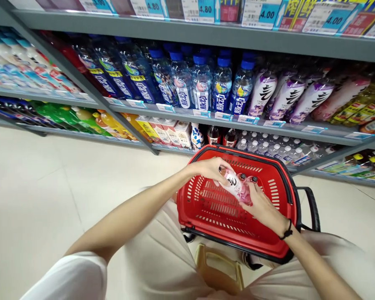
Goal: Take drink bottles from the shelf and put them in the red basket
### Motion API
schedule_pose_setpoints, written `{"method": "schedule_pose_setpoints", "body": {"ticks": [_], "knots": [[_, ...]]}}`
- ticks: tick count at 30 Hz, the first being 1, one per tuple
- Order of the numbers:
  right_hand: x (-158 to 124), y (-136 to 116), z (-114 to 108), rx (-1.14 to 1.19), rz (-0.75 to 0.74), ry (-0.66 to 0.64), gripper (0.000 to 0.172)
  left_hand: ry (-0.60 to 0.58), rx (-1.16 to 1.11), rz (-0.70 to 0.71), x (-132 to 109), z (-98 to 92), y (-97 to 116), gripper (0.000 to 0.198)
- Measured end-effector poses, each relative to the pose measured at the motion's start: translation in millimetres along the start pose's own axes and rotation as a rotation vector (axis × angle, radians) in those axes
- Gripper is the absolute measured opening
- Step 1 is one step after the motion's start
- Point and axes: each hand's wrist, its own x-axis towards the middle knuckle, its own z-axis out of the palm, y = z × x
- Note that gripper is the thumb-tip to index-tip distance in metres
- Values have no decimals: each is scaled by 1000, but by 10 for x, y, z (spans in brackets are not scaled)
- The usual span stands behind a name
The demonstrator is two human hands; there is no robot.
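Note:
A drink bottle with a pink and white label (234, 183) is tilted over the red shopping basket (187, 208), held between both hands. My left hand (214, 170) grips it near the cap end, fingers curled round it. My right hand (262, 204), with a dark band on the wrist, closes on its lower end. Just behind the held bottle, dark-capped bottles (243, 177) stand in the basket, partly hidden by my right hand and the held bottle. Slots in the basket's floor show to the left of the bottles.
Ahead, a grey shelf (175, 110) carries blue-capped drink bottles (201, 83) and purple-labelled bottles (292, 98). Cartons (168, 131) and small clear bottles (268, 148) fill the bottom shelf. A yellowish stool (218, 271) is between my legs. The basket's black handle (312, 208) sticks out right.

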Motion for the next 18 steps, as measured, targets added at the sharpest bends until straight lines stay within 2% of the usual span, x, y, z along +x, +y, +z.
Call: {"method": "schedule_pose_setpoints", "body": {"ticks": [3, 7, 12, 18], "knots": [[4, 113, -55, -210, 65, -222, 55, 37, 333, -152, 233, 157, -226, 50], [11, 268, -115, -262, 127, -347, 42, 34, 564, -333, 507, 341, -635, 43], [46, 271, -198, -259, 114, -352, 39, -12, 739, -525, 660, 418, -1055, 32], [31, 209, -275, -232, 100, -335, 35, 3, 781, -612, 754, 385, -1246, 34]]}}
